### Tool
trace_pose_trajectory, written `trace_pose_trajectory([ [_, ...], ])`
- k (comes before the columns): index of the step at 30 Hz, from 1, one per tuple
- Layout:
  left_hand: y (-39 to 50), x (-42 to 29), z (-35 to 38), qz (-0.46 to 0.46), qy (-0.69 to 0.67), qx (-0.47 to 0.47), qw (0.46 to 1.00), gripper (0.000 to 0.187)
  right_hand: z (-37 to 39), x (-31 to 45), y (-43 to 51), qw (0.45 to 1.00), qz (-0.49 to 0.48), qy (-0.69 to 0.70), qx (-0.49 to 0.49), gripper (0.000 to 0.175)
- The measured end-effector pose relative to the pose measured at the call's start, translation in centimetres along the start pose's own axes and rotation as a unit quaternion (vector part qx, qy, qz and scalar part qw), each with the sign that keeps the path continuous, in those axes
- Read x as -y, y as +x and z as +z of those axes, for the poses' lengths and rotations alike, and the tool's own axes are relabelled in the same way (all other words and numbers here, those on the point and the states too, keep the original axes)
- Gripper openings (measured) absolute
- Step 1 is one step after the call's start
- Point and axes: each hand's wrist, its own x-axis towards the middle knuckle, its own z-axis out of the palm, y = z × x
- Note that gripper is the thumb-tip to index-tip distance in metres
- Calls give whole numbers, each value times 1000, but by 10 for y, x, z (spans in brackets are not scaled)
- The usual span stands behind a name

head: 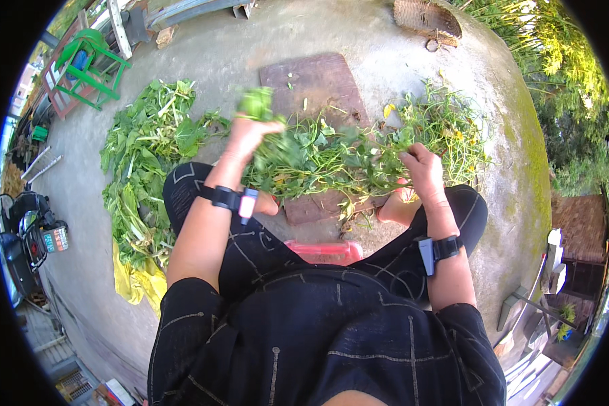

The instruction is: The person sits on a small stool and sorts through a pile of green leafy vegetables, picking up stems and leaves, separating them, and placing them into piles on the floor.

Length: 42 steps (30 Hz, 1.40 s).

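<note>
My left hand (248,133) grips a bunch of green leaves (257,103), blurred by motion, above the left end of a heap of leafy vines (314,152). At the heap's right side, my right hand (425,165) pinches a vine stem with leaves between thumb and fingers. Beneath the vines lies a reddish-brown wooden board (314,76), with a few leaf scraps on it. Thin tangled stems with some yellow leaves (457,134) spread to the right. Left of my knee is a large pile of broad green leaves and pale stalks (139,152).
A yellow plastic sack (139,279) lies under the leaf pile's near end. I sit on a low red plastic stool (325,252). A woven basket (429,23) rests on its side at the back right. A green metal frame (94,76) and a motor scooter (28,243) stand left.
</note>
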Motion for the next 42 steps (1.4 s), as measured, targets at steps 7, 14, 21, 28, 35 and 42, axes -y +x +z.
trace_pose_trajectory([
  [7,-43,-2,99,92,66,195,974,51,46,25,2,959,39,241,142,14],
  [14,-46,17,123,-25,-149,249,957,30,51,40,-4,909,38,364,198,16],
  [21,-48,21,126,-167,-221,304,912,40,52,34,-7,918,24,338,206,23],
  [28,-52,30,130,-204,-217,231,926,32,45,33,-9,905,44,354,231,25],
  [35,-45,20,121,-183,-199,218,938,27,35,26,-7,937,9,241,252,26],
  [42,-41,49,120,-119,-2,110,987,19,36,32,-13,933,33,255,252,19],
])
